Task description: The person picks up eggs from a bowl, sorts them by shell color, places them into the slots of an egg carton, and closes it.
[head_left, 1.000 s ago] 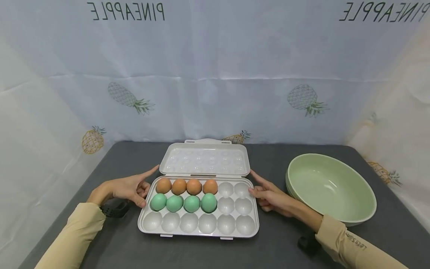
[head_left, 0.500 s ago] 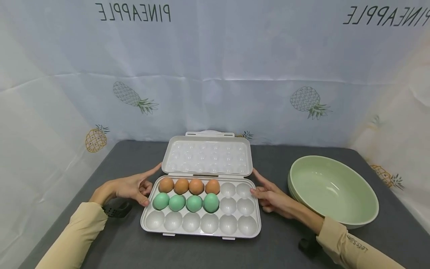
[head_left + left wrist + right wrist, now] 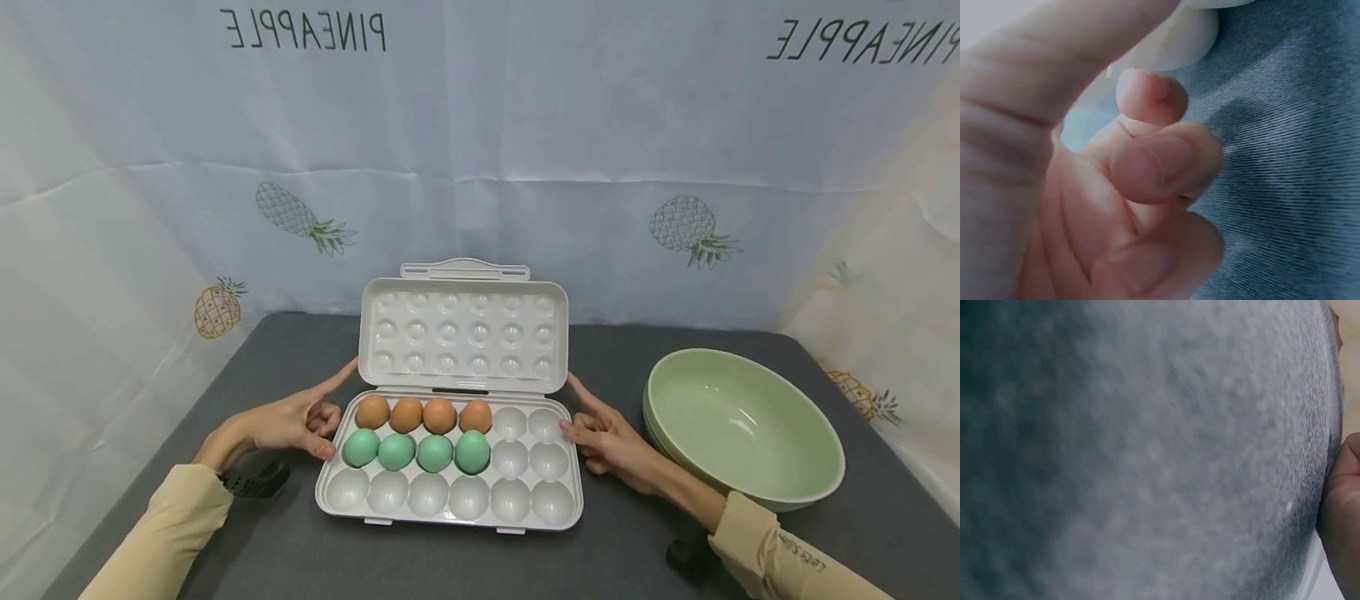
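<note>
A white plastic egg box stands with its lid [image 3: 463,337] tilted up at the back and its tray [image 3: 510,502] flat on the table. Brown eggs [image 3: 439,415] line the left of the back row. Green eggs [image 3: 435,452] fill the same places in the middle row, and the front row holds none. My left hand [image 3: 292,423] touches the lid's lower left corner with a stretched index finger, its thumb at the tray's left edge. In the left wrist view its other fingers [image 3: 1166,162] are bent, holding nothing. Mirroring it, my right hand [image 3: 611,446] has its index finger at the lid's right corner and thumb on the tray's right rim.
A large pale green bowl [image 3: 742,425], seemingly stacked on another, stands right of the egg box, beside my right forearm. The dark grey tabletop [image 3: 450,567] ends at a white curtain [image 3: 480,225] printed with pineapples.
The lid has swung up from leaning far back to a steeper tilt, showing more of its dimpled inside. Both hands keep their places at its corners. The eggs stay in their cups.
</note>
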Demonstrator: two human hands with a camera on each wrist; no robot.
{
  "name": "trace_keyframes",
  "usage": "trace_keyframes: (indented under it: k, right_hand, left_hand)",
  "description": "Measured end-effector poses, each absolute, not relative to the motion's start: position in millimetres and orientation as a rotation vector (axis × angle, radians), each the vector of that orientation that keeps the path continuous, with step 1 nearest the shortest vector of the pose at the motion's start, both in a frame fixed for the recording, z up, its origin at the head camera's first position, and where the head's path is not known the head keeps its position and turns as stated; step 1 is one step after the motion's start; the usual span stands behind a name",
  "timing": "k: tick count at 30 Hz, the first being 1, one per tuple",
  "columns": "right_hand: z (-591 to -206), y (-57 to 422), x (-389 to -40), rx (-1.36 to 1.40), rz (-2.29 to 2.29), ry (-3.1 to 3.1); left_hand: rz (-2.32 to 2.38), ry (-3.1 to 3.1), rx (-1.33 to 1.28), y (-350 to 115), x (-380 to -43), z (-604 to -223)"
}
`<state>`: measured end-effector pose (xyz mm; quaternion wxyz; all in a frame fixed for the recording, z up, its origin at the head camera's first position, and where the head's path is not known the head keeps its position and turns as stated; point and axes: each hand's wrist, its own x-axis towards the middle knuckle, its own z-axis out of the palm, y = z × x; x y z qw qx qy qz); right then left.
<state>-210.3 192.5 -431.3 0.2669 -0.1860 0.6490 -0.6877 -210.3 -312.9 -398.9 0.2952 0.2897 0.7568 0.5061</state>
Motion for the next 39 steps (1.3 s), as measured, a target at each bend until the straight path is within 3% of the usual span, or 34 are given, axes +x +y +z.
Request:
trace_keyframes:
  k: [17,27,35,39]
  right_hand:
    - [-431.9,193.1,-198.9,-0.425,-1.865,2.066]
    - [-436.7,193.6,-189.9,-0.524,-1.839,2.195]
    - [-430.0,195.6,-183.0,-0.408,-1.75,2.233]
    - [-419.4,193.3,-182.3,-0.309,-1.733,2.138]
  left_hand:
    - [1.418,2.314,0.817,-311.5,-183.1,-404.7]
    - [1.451,2.389,1.074,-306.7,-171.7,-392.1]
    - [1.432,2.412,0.73,-301.1,-162.8,-387.5]
    - [1.492,2.369,0.799,-306.3,-160.7,-391.8]
